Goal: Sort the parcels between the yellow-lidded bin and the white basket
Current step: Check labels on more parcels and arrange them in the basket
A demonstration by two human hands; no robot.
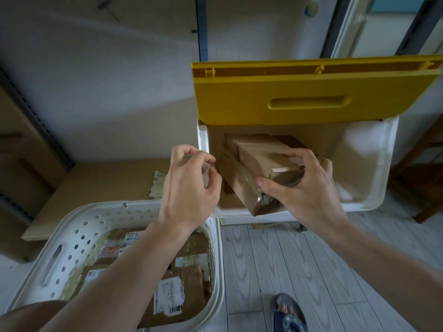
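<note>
While the yellow lid (pixel 311 97) stands flipped up, the right hand (pixel 309 188) grips a brown parcel (pixel 266 159) inside the white bin (pixel 374 164), atop another wrapped parcel. The left hand (pixel 191 185) hovers just beside the bin, fingers curled, apparently holding nothing. Labelled parcels (pixel 172 293) fill the white basket (pixel 72 248) below.

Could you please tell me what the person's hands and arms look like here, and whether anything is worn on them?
Both arms are bare as far as the frame shows, with no sleeve in view. The left hand and the right hand are bare too: no gloves, rings, watch or wristband visible.
</note>
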